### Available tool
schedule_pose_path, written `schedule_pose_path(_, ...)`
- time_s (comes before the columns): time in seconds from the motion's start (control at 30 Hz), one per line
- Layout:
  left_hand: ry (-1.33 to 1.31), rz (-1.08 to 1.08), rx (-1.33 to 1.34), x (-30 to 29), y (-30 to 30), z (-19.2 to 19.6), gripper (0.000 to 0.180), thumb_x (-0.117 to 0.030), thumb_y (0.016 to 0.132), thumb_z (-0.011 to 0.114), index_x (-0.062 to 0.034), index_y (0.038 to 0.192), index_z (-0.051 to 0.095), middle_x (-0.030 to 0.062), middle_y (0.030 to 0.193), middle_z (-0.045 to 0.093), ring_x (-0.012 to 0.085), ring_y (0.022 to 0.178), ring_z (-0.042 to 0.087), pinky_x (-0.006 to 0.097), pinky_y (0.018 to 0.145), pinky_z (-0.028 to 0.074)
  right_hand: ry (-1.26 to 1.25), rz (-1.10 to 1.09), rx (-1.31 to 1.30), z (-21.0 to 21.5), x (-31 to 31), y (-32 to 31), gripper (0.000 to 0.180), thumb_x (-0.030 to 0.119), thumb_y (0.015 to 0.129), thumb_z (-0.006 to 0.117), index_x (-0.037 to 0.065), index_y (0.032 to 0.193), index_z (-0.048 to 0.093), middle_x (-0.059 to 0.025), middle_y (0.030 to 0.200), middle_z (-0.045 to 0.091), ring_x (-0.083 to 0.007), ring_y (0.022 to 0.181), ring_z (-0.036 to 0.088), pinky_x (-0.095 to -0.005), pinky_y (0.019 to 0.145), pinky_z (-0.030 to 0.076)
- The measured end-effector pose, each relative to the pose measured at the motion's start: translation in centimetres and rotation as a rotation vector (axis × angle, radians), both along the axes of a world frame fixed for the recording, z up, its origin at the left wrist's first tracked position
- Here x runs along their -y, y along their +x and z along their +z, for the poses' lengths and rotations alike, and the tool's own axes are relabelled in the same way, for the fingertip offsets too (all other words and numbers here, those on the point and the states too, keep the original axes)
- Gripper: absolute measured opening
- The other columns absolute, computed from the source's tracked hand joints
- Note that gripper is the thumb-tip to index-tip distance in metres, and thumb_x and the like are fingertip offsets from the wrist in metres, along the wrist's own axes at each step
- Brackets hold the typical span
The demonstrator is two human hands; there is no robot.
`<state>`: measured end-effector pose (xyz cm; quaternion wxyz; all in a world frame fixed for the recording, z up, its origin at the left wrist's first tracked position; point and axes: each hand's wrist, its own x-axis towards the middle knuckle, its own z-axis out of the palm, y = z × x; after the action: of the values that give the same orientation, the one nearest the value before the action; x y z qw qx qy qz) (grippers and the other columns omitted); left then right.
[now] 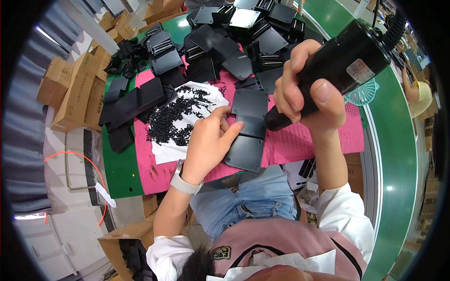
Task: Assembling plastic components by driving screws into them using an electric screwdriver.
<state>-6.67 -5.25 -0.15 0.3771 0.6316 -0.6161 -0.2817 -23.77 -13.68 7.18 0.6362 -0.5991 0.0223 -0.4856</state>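
My right hand is wrapped round a black electric screwdriver, tilted with its tip down at the left. That tip touches or hovers at the right edge of a black plastic bracket, made of flat panels with holes in the corners; exact contact is hidden. My left hand rests on the bracket's left side, thumb and forefinger on its middle part, the other fingers curled. Beside this hand, many small black screws lie heaped on a white cloth.
A pink foam mat covers part of the green table. Many black plastic parts are piled at the far side. A teal ribbed dish sits right of the screwdriver. Cardboard boxes stand at the left; another person is at far right.
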Motion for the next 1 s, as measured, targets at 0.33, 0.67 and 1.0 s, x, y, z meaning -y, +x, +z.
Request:
schedule_pose_path(0.33,0.031,-0.037,-0.079,0.8,0.4,-0.2,0.028,-0.01,0.078,0.066,0.0064,0.098,0.056,0.0004,0.055,0.048,0.0042,0.049,0.042,0.022,0.045,0.035,0.025,0.033,-0.084,-0.3,-0.2,0.8,0.038,0.028,0.075,0.065,0.002,0.086,0.04,-0.004,0.053,0.043,-0.0088,0.036,0.037,-0.0208,0.033,0.03)
schedule_pose_path(0.67,0.069,-0.027,-0.051,1.1,0.6,0.0,0.033,-0.017,0.074,0.068,0.007,0.094,0.056,0.011,0.056,0.055,0.0219,0.051,0.055,0.031,0.051,0.042,-0.028,-0.035,-0.073,-1.0,-0.7,1.4,0.04,0.025,0.073,0.069,0.0,0.084,0.041,-0.0041,0.053,0.043,-0.0092,0.036,0.038,-0.0214,0.034,0.03)
schedule_pose_path(1.0,-0.366,0.216,0.539,4.8,1.6,0.7,0.016,-0.02,0.074,0.067,-0.0046,0.069,0.064,0.0113,0.073,0.058,0.0299,0.062,0.06,0.039,0.054,0.047,0.013,0.21,0.108,1.1,-0.9,-1.5,0.044,0.029,0.073,0.068,0.003,0.094,0.041,-0.0021,0.056,0.047,-0.0109,0.039,0.044,-0.023,0.038,0.037)
